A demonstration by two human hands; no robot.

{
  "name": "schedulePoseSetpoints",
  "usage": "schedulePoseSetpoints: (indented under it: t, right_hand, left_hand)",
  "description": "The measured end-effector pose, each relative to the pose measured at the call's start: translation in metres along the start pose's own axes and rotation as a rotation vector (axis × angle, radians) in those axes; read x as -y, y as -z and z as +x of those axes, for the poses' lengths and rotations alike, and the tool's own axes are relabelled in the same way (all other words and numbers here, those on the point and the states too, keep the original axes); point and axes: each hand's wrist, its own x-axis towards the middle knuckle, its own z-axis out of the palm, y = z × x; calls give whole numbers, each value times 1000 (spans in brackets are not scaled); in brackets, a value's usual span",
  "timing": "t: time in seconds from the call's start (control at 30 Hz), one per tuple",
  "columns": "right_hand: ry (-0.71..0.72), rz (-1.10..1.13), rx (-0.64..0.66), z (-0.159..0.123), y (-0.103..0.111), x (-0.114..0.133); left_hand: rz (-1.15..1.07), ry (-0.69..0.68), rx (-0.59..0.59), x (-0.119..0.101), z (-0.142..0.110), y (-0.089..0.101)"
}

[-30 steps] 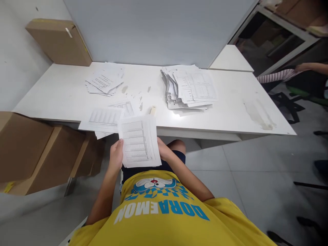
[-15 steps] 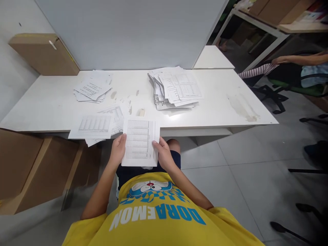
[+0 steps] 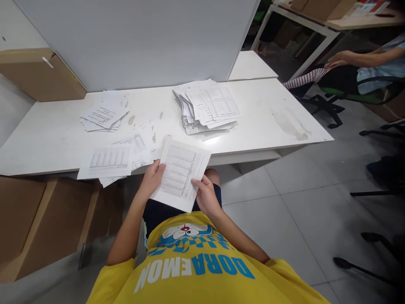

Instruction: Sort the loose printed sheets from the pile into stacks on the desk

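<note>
A printed paper sheet (image 3: 180, 171) with a ruled table on it is held over my lap, tilted clockwise; whether more sheets lie under it I cannot tell. My left hand (image 3: 153, 179) grips its left edge, thumb on top. On the opposite edge my right hand (image 3: 206, 194) pinches the paper, fingers hidden beneath. Just left of my hands, a loose printed sheet (image 3: 110, 161) overlaps other papers (image 3: 138, 145) at the desk's front edge, some corners hanging over it.
On the white desk (image 3: 259, 114) stand a thick, uneven paper stack (image 3: 210, 105) and a smaller pile (image 3: 106, 112). A cardboard box (image 3: 44, 76) leans at the back left. Open cardboard boxes (image 3: 60, 219) sit below left. A seated person (image 3: 373, 63) is at the right.
The held paper has turned clockwise and its top has shifted right. Both hands still grip it. The whole view has swung slightly, moving the desk leftward.
</note>
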Motion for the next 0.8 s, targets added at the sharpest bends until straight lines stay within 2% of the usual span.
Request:
schedulePoseSetpoints:
  t: [0.13, 0.2, 0.23, 0.3, 0.37, 0.43, 0.57, 0.7, 0.8]
  right_hand:
    - [-358, -89, 233, 2, 20, -2]
    - [-415, -144, 253, 4, 27, -9]
    - [-399, -157, 228, 5, 28, -14]
    - [-326, -146, 157, 8, 29, -24]
    - [-242, -121, 100, 11, 28, -32]
    - [-173, -106, 43, 15, 27, -38]
    - [-82, -58, -81, 25, 25, -43]
    - [-12, -34, -156, 29, 21, -44]
    - [46, -42, -179, 28, 19, -43]
  left_hand:
    - [212, -20, 167, -7, 10, 6]
    - [366, -33, 204, -8, 11, 7]
    - [436, -35, 186, -8, 12, 7]
    - [533, -49, 78, -6, 14, 7]
    - [564, -87, -73, -2, 18, 7]
    - [551, -138, -169, 4, 23, 8]
    - [493, -216, -134, 15, 27, 4]
    - [493, -161, -115, 23, 27, -4]
    - [479, -193, -89, 28, 29, -8]
